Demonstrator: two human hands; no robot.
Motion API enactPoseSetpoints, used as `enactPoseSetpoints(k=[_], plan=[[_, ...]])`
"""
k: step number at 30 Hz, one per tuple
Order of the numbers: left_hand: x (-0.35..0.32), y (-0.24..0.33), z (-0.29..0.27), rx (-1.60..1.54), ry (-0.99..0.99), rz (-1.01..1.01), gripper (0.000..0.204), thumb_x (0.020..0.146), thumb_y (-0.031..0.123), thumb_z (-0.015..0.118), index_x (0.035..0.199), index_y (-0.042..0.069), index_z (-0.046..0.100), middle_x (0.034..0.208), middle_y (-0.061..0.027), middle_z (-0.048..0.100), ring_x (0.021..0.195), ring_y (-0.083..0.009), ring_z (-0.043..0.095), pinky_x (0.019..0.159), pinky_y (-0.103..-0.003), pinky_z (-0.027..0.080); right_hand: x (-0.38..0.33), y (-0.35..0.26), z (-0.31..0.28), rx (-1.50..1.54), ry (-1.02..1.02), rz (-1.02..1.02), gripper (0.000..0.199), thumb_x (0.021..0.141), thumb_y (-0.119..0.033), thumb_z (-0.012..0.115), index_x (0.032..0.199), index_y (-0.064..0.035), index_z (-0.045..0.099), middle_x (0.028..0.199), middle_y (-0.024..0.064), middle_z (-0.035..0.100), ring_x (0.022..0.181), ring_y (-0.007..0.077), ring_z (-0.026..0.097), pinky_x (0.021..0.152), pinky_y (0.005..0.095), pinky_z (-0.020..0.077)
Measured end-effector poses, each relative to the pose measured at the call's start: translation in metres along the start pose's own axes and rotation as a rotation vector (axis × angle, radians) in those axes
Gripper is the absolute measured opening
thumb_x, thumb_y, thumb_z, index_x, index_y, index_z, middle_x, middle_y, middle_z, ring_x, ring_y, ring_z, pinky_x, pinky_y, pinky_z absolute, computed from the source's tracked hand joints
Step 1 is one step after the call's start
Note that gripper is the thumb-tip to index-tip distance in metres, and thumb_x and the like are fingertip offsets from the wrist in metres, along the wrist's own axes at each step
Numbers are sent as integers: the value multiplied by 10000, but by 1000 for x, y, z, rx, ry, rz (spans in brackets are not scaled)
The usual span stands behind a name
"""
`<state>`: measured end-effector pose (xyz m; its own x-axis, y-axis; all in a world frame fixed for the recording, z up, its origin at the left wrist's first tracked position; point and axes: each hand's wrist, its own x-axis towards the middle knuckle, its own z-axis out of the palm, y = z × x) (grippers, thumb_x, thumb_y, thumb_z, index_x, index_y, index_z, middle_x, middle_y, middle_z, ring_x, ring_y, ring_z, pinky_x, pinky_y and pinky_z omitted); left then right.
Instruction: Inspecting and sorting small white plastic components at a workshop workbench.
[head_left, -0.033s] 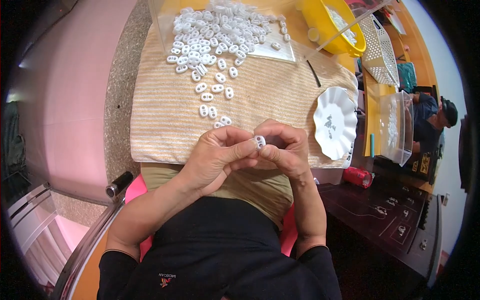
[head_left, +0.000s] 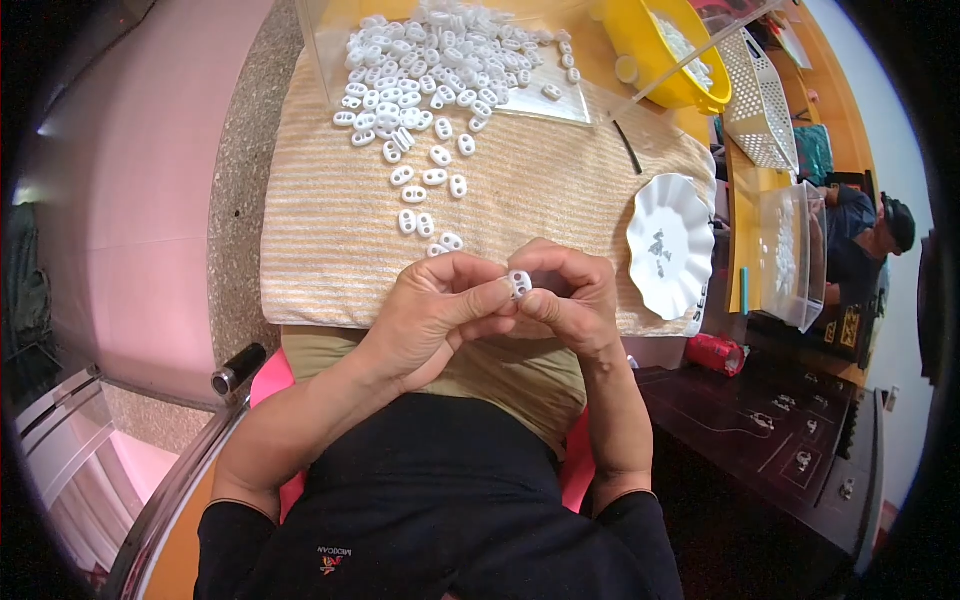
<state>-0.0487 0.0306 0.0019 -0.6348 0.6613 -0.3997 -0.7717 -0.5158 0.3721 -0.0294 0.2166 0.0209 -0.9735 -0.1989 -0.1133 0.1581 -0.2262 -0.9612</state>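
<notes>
Between my fingertips, just past the near edge of the striped towel [head_left: 330, 230], is a small white oval plastic piece with two holes [head_left: 520, 284]. My left hand [head_left: 440, 310] pinches it from the left with thumb and forefinger. From the other side, my right hand [head_left: 575, 300] closes its thumb and fingers on the same piece. The fingers cover part of it. A loose trail of similar white two-hole pieces [head_left: 435, 177] leads away over the towel. It runs up to a large heap of them [head_left: 430, 75] at the far side.
At right lies a scalloped white dish [head_left: 655, 205] with small grey bits in it. A yellow basin [head_left: 650, 60], a perforated white basket [head_left: 755, 95] and a clear bin [head_left: 800, 270] stand beyond. A black strip [head_left: 628, 147] rests on the towel. Another person [head_left: 860, 240] sits at far right.
</notes>
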Motion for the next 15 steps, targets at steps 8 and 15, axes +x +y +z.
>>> enactPoseSetpoints(k=[8, 15], plan=[[0, 2, 1, -6, 7, -16, 184, 877, 71, 648, 1043, -7, 634, 933, -74, 668, 819, -125, 648, 745, -246, 571, 1, 2, -1, -34, 15, -35, 292, 787, -128, 752, 999, 42, 643, 927, 110, 633, 845, 160, 593, 758, 267, 463], [-2, 2, 0, -21, 4, -19, 156, 872, 71, 653, 1015, 9, 650, 912, -69, 671, 807, -125, 649, 740, -244, 571, 0, 3, 0, -21, 22, -30, 294, 784, -130, 756, 998, 41, 648, 928, 110, 634, 847, 161, 590, 757, 266, 462]])
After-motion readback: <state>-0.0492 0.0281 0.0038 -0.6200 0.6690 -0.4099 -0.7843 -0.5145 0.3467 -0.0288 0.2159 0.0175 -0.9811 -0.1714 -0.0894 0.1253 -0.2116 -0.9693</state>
